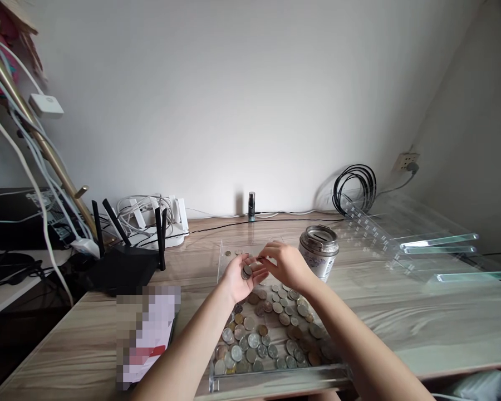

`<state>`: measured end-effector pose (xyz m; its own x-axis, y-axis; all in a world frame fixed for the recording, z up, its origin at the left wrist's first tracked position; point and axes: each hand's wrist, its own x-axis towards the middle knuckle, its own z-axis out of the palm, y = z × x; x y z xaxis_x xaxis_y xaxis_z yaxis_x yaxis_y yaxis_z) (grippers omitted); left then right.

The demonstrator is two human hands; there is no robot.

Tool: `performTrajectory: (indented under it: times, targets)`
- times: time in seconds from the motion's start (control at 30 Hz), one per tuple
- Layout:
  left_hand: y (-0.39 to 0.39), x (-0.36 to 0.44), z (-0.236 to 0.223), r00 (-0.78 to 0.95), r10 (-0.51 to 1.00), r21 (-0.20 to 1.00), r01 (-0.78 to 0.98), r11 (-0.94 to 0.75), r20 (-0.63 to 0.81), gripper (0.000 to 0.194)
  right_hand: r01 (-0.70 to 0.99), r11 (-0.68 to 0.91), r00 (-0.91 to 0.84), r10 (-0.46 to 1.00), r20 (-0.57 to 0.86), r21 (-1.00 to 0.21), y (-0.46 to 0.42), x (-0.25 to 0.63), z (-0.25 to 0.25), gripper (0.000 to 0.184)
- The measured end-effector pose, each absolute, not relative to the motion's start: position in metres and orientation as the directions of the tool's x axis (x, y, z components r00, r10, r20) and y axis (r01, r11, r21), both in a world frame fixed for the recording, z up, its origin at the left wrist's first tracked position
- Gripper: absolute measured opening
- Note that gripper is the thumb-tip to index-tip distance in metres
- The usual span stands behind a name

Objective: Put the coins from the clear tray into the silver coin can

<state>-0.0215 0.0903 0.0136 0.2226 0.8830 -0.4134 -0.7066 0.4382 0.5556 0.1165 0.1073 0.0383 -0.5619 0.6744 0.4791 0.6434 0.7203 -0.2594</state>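
My left hand (241,280) is turned palm up over a clear tray (254,383), cupping a few silver coins (246,272). Above its fingers, my right hand (284,264) pinches thumb and fingertips together on what looks like a coin seen edge-on. Many loose coins (253,340), silver and brownish, lie spread across the tray below both hands. Just right of my right hand stands a metal tin (318,250) with a slot in its lid and a wire handle; my wrist covers part of its left side.
A black router (123,267) and a white router (173,234) with tangled cables stand at left. Clear acrylic panels (384,239) and a black cable coil (354,188) lie at right. A small dark bottle (251,206) stands by the wall. A blurred-out item (150,337) lies front left.
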Motion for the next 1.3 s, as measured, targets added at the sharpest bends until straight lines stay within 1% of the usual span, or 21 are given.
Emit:
performTrajectory:
  times: [0.1,0.2,0.3,0.37,0.43,0.5,0.57,0.63,0.7,0.77,0.83,0.87,0.93,0.97,1.0,1.07,1.13,1.17,1.23,1.3]
  targets:
    - [0.089,-0.020,0.014,0.249,0.885,0.597,-0.663,0.451,-0.392,0.022,0.680,0.664,-0.487,0.726,0.486,-0.311,0.108,0.117,0.039,0.013]
    - [0.089,-0.019,0.015,0.217,0.901,0.644,-0.639,0.421,-0.374,0.016,0.688,0.598,-0.420,0.791,0.445,-0.412,0.109,0.117,0.036,0.011]
    - [0.088,-0.019,0.015,0.160,0.917,0.672,-0.636,0.379,-0.366,0.014,0.656,0.594,-0.427,0.801,0.419,-0.467,0.110,0.119,0.038,0.015]
    - [0.087,-0.019,0.014,0.145,0.927,0.689,-0.632,0.355,-0.345,0.015,0.631,0.612,-0.410,0.785,0.465,-0.477,0.110,0.124,0.042,0.019]
    - [0.087,-0.020,0.013,0.152,0.931,0.693,-0.630,0.351,-0.333,0.014,0.618,0.623,-0.342,0.762,0.549,-0.480,0.110,0.129,0.047,0.021]
    - [0.086,-0.020,0.013,0.181,0.925,0.685,-0.627,0.371,-0.335,0.013,0.602,0.630,-0.287,0.744,0.603,-0.491,0.110,0.132,0.050,0.021]
    - [0.085,-0.020,0.013,0.229,0.923,0.687,-0.617,0.384,-0.311,0.016,0.591,0.627,-0.283,0.750,0.597,-0.508,0.109,0.130,0.049,0.020]
    - [0.085,-0.020,0.014,0.252,0.924,0.704,-0.599,0.382,-0.287,0.014,0.602,0.612,-0.307,0.770,0.559,-0.513,0.107,0.123,0.044,0.019]
    - [0.084,-0.019,0.016,0.221,0.928,0.722,-0.582,0.373,-0.300,0.010,0.614,0.600,-0.328,0.785,0.525,-0.513,0.107,0.115,0.038,0.018]
    - [0.084,-0.020,0.017,0.188,0.927,0.736,-0.565,0.373,-0.325,0.010,0.583,0.618,-0.374,0.780,0.502,-0.527,0.107,0.113,0.037,0.020]
    - [0.083,-0.020,0.017,0.210,0.925,0.753,-0.537,0.380,-0.317,0.011,0.546,0.647,-0.376,0.757,0.535,-0.532,0.109,0.121,0.042,0.023]
    - [0.083,-0.020,0.017,0.235,0.920,0.761,-0.518,0.390,-0.312,0.012,0.558,0.651,-0.325,0.742,0.587,-0.514,0.110,0.129,0.046,0.024]
    - [0.084,-0.021,0.017,0.280,0.904,0.766,-0.483,0.424,-0.324,0.013,0.672,0.591,-0.125,0.685,0.718,-0.447,0.115,0.152,0.057,0.024]
    - [0.084,-0.022,0.016,0.292,0.896,0.761,-0.477,0.439,-0.334,0.015,0.752,0.510,-0.009,0.640,0.768,-0.417,0.119,0.165,0.062,0.025]
    - [0.085,-0.022,0.016,0.296,0.891,0.753,-0.480,0.450,-0.344,0.016,0.817,0.412,0.076,0.617,0.784,-0.404,0.123,0.178,0.066,0.025]
    - [0.086,-0.023,0.015,0.295,0.890,0.739,-0.498,0.454,-0.348,0.020,0.887,0.208,0.183,0.662,0.727,-0.413,0.131,0.199,0.069,0.023]
    - [0.088,-0.023,0.014,0.296,0.892,0.741,-0.499,0.449,-0.342,0.021,0.906,0.088,0.209,0.758,0.618,-0.414,0.139,0.213,0.067,0.021]
    - [0.088,-0.023,0.013,0.298,0.893,0.748,-0.490,0.447,-0.339,0.020,0.910,0.067,0.200,0.794,0.575,-0.410,0.143,0.217,0.064,0.021]
    - [0.089,-0.024,0.012,0.309,0.892,0.762,-0.471,0.445,-0.330,0.017,0.916,0.090,0.148,0.829,0.540,-0.390,0.146,0.219,0.060,0.021]
    - [0.089,-0.025,0.011,0.315,0.895,0.776,-0.457,0.435,-0.316,0.015,0.926,0.132,0.103,0.813,0.573,-0.354,0.146,0.216,0.059,0.021]
